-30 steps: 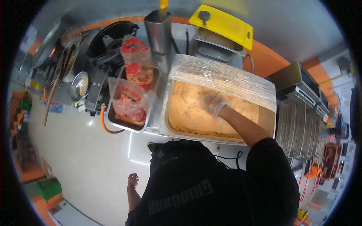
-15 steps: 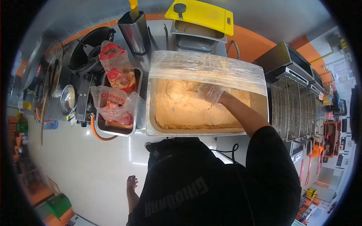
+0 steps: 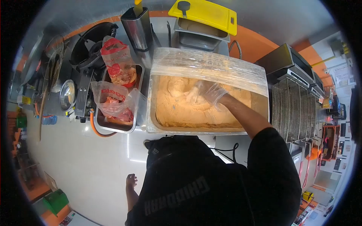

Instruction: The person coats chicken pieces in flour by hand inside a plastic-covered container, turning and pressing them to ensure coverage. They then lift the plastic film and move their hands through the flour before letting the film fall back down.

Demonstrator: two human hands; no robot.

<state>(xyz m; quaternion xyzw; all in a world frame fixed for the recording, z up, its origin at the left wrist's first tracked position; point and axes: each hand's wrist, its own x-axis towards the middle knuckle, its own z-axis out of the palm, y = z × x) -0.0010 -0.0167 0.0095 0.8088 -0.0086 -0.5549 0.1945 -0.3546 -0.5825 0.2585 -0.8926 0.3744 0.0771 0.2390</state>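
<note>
My right hand (image 3: 211, 92), in a clear plastic glove, is down in the breading flour (image 3: 181, 111) inside a large metal tub (image 3: 151, 124). Its fingers look drawn together around a pale, flour-covered lump (image 3: 193, 96); whether that is a piece of food or clumped flour I cannot make out. Just left of it, a rounded mound shows under the flour. Cling film (image 3: 211, 67) covers the tub's far part. Away from the counter, my left hand (image 3: 131, 180) hangs low at my side, bare, fingers curled with nothing in them.
Left of the tub, a metal tray (image 3: 130, 129) holds plastic bags (image 3: 120, 64) of raw meat. Behind are a knife block (image 3: 136, 32) and a yellow cutting board (image 3: 207, 15) on metal pans. Wire fry baskets (image 3: 292, 109) stand on the right; an orange hose (image 3: 94, 126) hangs left.
My right hand has lifted slightly within the flour, and the pale coated lump at its fingers now shows. My left hand stays low at my side.
</note>
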